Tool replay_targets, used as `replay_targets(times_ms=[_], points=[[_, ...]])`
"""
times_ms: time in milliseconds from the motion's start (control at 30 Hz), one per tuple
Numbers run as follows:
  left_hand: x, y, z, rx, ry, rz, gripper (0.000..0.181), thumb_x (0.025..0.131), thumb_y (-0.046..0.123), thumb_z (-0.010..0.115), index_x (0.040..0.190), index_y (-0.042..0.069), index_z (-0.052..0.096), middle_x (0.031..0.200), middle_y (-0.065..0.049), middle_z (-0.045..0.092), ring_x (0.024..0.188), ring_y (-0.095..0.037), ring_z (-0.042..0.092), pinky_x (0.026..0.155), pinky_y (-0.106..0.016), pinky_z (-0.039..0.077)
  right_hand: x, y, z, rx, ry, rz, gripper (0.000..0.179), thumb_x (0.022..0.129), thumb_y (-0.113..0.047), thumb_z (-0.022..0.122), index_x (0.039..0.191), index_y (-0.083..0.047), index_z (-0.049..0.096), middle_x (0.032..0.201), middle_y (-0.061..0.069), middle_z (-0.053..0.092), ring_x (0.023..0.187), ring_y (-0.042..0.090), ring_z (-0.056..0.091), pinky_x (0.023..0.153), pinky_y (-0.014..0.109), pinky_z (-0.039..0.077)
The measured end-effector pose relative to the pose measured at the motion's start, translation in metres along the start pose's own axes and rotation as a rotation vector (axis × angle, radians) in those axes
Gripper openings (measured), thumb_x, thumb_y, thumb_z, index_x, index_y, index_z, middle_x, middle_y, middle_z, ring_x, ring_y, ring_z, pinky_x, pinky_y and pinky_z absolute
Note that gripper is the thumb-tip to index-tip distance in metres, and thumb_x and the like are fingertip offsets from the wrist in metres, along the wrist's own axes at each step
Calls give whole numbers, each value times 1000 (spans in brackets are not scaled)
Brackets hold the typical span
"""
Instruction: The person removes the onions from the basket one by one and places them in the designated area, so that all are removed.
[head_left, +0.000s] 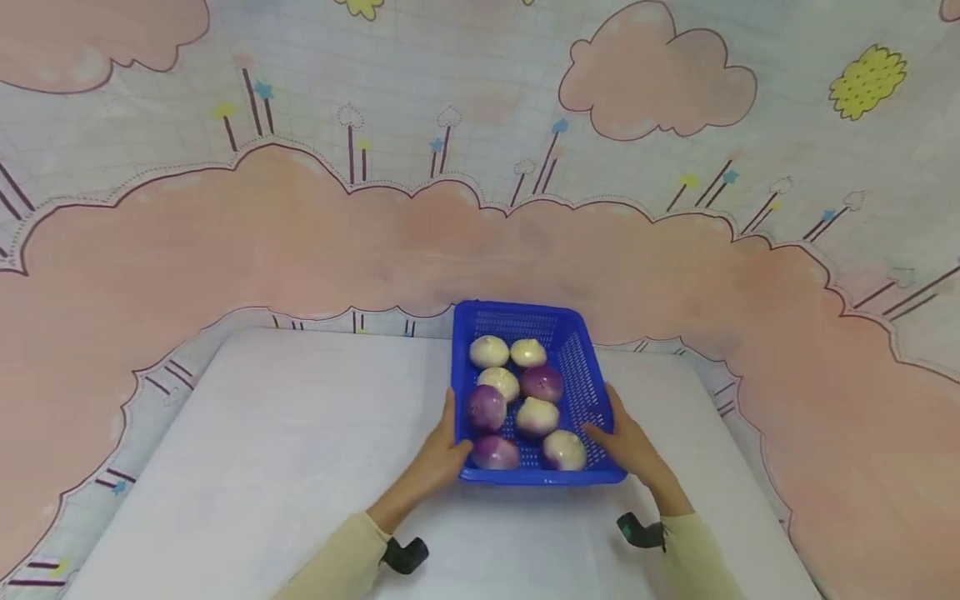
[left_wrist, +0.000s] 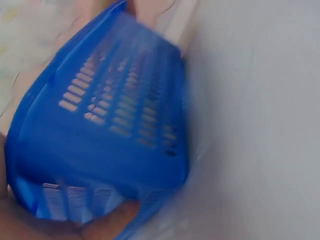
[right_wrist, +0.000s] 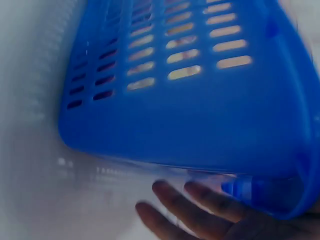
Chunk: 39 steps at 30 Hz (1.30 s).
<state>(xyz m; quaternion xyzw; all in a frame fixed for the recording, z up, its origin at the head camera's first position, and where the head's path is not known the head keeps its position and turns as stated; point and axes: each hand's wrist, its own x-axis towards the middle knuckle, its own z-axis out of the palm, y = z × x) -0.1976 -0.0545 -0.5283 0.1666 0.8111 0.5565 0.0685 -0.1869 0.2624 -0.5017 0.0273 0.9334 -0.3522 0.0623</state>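
A blue plastic basket with slotted walls holds several onions, some purple like the purple onion and some pale like the pale onion. My left hand grips its left side near the front corner, thumb over the rim. On the opposite side, my right hand holds the wall with the thumb over the rim. The left wrist view shows a finger against the basket wall, blurred. Spread fingers reach along the outside near the basket's corner in the right wrist view.
The basket is over the far middle of a white-covered table. Behind the table hangs a cloth backdrop with painted clouds. Dark curved pieces, a left one and a right one, stick out at the wrists.
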Motion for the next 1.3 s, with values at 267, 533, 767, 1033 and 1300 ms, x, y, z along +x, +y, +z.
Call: replay_targets(times_ms=[267, 533, 767, 1033, 1300], points=[[-2, 10, 42, 10, 0, 22, 81, 89, 7, 45, 148, 4, -11, 157, -16, 0, 145, -30, 15, 118, -47, 16, -7, 31, -16, 97, 82, 59, 64, 97, -19, 45, 149, -3, 11, 149, 29, 27, 135, 48, 30, 109, 62, 23], [-3, 16, 49, 20, 70, 17, 80, 89, 8, 44, 149, 4, -8, 157, -15, 4, 143, -31, 21, 116, -48, 22, -6, 27, -22, 84, 105, 58, 63, 98, -20, 43, 149, -4, 11, 148, 30, 27, 134, 49, 31, 108, 63, 23], [1, 20, 61, 5, 59, 12, 80, 89, 9, 44, 149, 5, -9, 157, -14, 4, 144, -28, 17, 116, -48, 21, -10, 36, -33, 70, 88, 71, 63, 98, -24, 43, 150, -8, 11, 150, 29, 24, 135, 49, 27, 109, 64, 22], [-5, 12, 65, -73, -16, -4, 76, 94, 12, 41, 149, 11, -11, 159, -10, 0, 145, -27, 12, 118, -48, 16, -22, 43, -28, 20, 106, 99, 62, 98, -27, 41, 149, -6, 12, 145, 33, 29, 130, 52, 34, 105, 65, 27], [-22, -3, 40, -60, -30, 1, 59, 100, 33, 37, 150, 13, 13, 152, -18, 28, 134, -39, 38, 107, -53, 36, -30, 32, -29, -119, 163, 30, 76, 96, -54, 34, 149, -5, 9, 146, 33, 28, 128, 53, 36, 99, 68, 33]])
